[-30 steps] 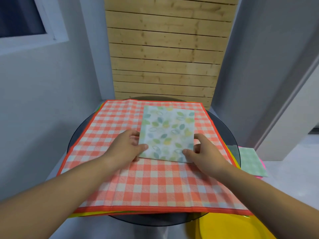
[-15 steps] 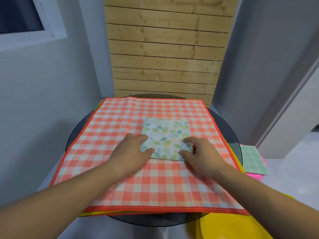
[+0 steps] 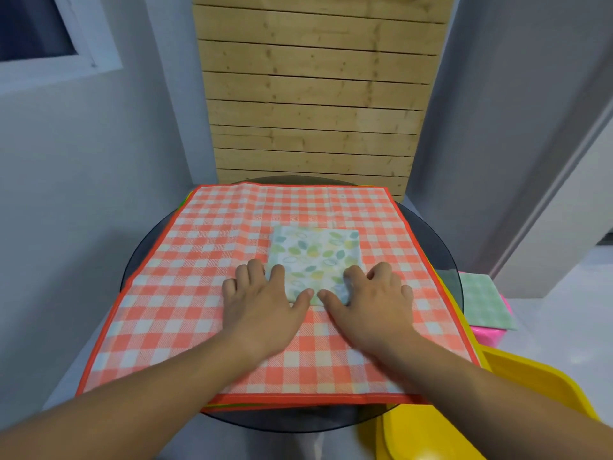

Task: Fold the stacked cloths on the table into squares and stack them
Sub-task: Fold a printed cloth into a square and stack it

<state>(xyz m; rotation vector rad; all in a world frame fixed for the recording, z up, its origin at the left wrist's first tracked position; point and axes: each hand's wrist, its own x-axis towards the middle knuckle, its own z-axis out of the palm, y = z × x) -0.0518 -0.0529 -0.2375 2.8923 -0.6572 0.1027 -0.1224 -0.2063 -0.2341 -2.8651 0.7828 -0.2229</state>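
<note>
A small leaf-patterned cloth [image 3: 315,254], folded into a square, lies on top of a spread red-and-white checked cloth [image 3: 205,260]. More cloths peek out in yellow and green under the checked one. My left hand [image 3: 262,300] presses flat on the folded cloth's near left corner, fingers spread. My right hand [image 3: 371,297] presses flat on its near right corner, thumb on the cloth's front edge. The two thumbs nearly meet at the near edge.
The cloths cover a round dark glass table [image 3: 441,260]. To the right, lower down, a folded green checked cloth [image 3: 481,300] lies on a pink box [image 3: 487,336]. A yellow tub [image 3: 497,423] sits at the bottom right. A wooden slat panel [image 3: 311,101] stands behind.
The leaf-patterned cloth went from a tall rectangle to a smaller square as its far half came forward. Both hands slid onto its near corners and flattened.
</note>
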